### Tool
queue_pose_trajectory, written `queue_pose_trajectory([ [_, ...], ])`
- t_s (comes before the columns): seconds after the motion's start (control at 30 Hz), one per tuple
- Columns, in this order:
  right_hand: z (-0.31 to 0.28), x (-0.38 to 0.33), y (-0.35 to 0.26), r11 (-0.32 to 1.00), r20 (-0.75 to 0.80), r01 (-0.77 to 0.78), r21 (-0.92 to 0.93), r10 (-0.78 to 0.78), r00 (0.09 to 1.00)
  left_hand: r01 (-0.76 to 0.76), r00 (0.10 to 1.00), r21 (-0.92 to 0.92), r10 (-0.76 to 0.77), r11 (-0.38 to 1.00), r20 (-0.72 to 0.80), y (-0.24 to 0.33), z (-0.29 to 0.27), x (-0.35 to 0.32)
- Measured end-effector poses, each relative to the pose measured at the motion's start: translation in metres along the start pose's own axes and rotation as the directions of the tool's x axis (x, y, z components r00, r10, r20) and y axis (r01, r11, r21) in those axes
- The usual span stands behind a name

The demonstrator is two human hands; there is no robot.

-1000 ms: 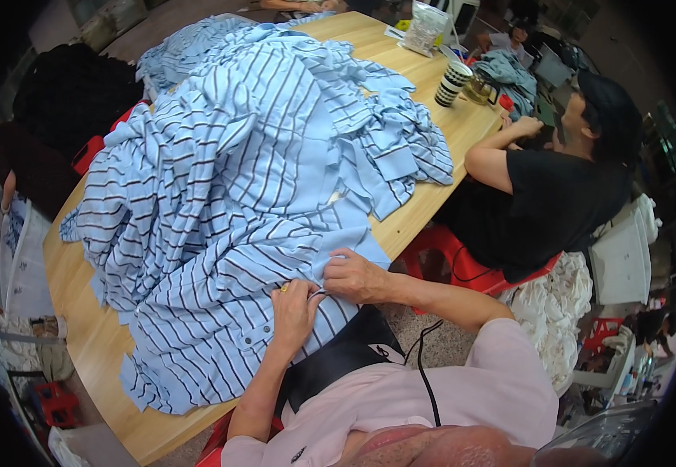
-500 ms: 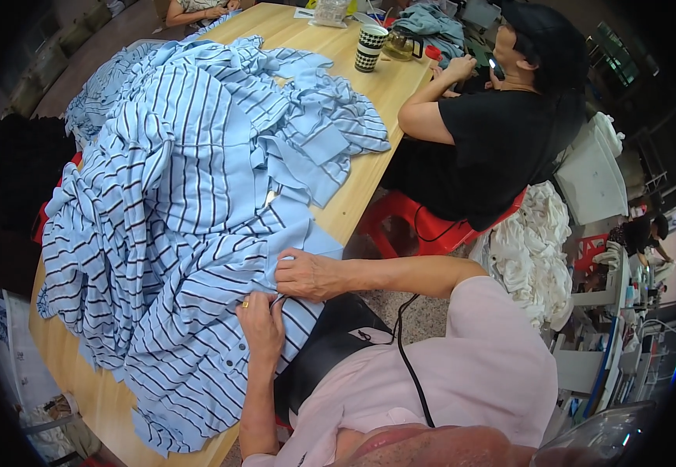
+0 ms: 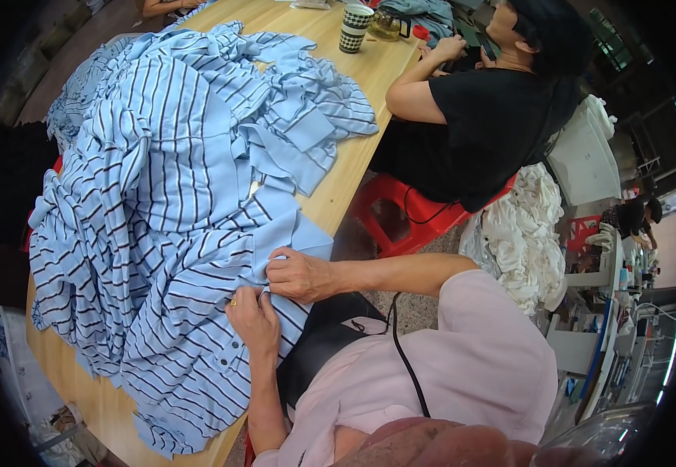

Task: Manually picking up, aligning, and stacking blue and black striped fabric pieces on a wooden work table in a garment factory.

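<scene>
A light blue striped shirt (image 3: 186, 338) is spread at the near edge of the table, with dark buttons (image 3: 227, 356) along its front and a plain blue band (image 3: 307, 238) at its far end. My left hand (image 3: 254, 323), a ring on one finger, pinches the button edge. Right beside it, my right hand (image 3: 301, 277) is closed on the same cloth, fingers curled over the edge near the plain band. The fingertips of both hands nearly meet, and what lies between them is hidden. Beyond the shirt rises a heap of matching striped garments (image 3: 175, 132).
The wooden table (image 3: 334, 183) carries a patterned cup (image 3: 355, 29) and a glass teapot (image 3: 388, 25) farther off. A person in black (image 3: 486, 124) sits on a red stool (image 3: 404, 226) at the right. White cloth (image 3: 521, 241) is piled on the floor behind.
The whole view has shifted slightly, so the table and heap appear a little higher and farther left. Both hands keep their grip at the shirt's button edge, with only small finger movement.
</scene>
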State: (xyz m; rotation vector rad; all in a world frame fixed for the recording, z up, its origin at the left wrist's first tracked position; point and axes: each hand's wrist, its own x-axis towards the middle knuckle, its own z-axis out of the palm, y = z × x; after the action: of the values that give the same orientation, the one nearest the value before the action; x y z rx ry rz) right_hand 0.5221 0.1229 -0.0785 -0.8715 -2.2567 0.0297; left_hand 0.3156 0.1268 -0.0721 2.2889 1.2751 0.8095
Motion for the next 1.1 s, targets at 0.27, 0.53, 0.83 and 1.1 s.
queue_pose_trajectory([
  [0.27,0.000,-0.005,-0.001,0.981,-0.005,-0.170,0.095,0.171,0.985,-0.166,0.982,-0.026,0.168,0.986,0.091,0.010,-0.014,0.004],
  [0.53,-0.017,-0.013,0.015,0.946,0.051,-0.214,0.242,0.208,0.977,-0.274,0.922,0.004,0.262,0.962,0.285,0.007,-0.029,0.008],
  [0.83,-0.005,-0.016,0.012,0.933,0.013,-0.254,0.254,0.259,0.966,-0.315,0.893,0.204,0.217,0.927,0.393,0.005,-0.033,-0.006],
  [1.1,-0.020,-0.014,0.018,0.904,-0.070,-0.347,0.252,0.374,0.925,-0.299,0.772,0.162,0.139,0.940,0.620,0.012,-0.042,0.012],
])
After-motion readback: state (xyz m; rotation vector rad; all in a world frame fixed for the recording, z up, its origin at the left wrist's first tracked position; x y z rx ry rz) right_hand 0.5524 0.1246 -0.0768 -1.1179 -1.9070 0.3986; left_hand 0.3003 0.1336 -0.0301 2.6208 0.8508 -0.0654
